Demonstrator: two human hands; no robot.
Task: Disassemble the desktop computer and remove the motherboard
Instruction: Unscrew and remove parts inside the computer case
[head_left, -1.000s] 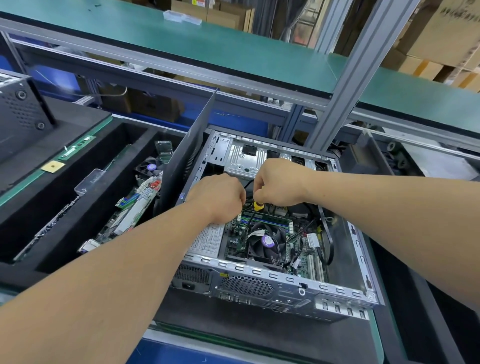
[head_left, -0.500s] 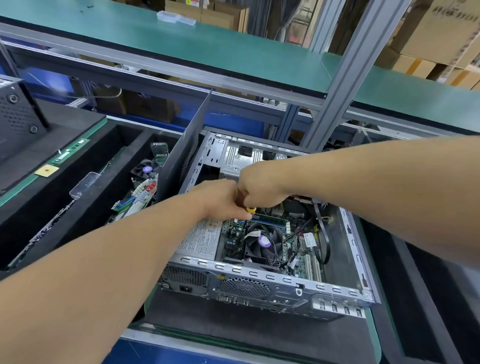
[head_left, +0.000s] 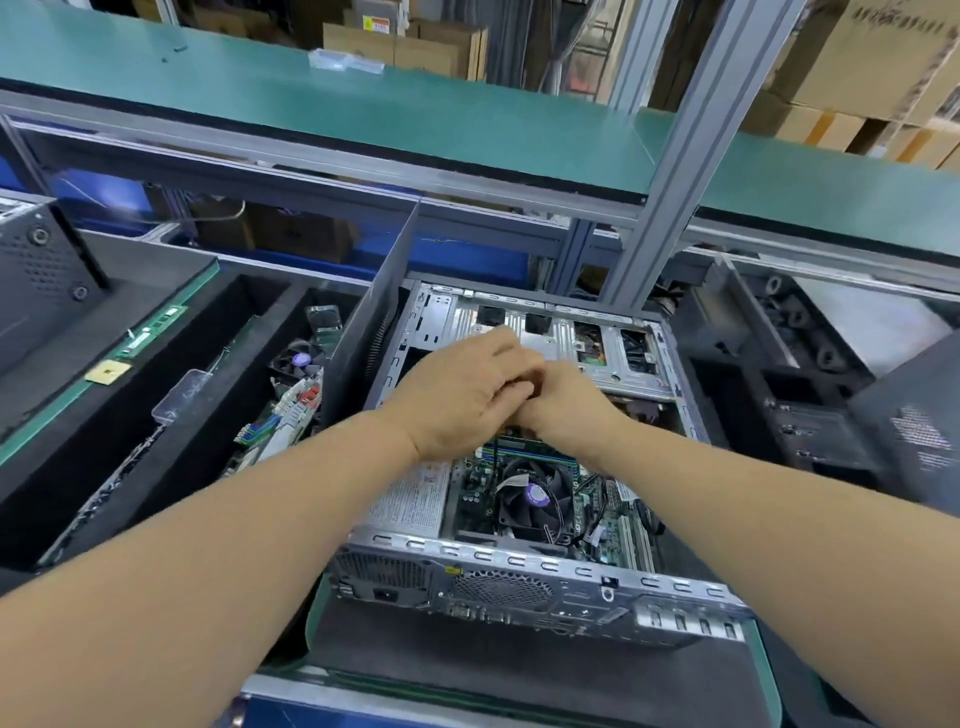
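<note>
The open desktop case (head_left: 519, 564) lies on the bench with its back panel toward me. Inside it, the green motherboard (head_left: 475, 493) carries a black CPU fan (head_left: 530, 493) with a purple hub. My left hand (head_left: 457, 395) and my right hand (head_left: 571, 410) meet above the board's far edge, in front of the metal drive cage (head_left: 587, 332). The fingers of both curl together round a small dark cable connector (head_left: 525, 388), which is mostly hidden. A white-labelled power supply (head_left: 410, 499) sits at the case's left.
A grey side panel (head_left: 374, 332) stands upright against the case's left wall. The black foam tray (head_left: 78, 467) at left holds another board (head_left: 280, 415); a RAM stick (head_left: 150, 330) and a CPU chip (head_left: 107, 371) lie beside it. A black unit (head_left: 909, 415) stands at right, an aluminium post (head_left: 675, 156) behind.
Both hands have moved away from me toward the drive cage and closed together. The yellow connector seen under them before is out of sight.
</note>
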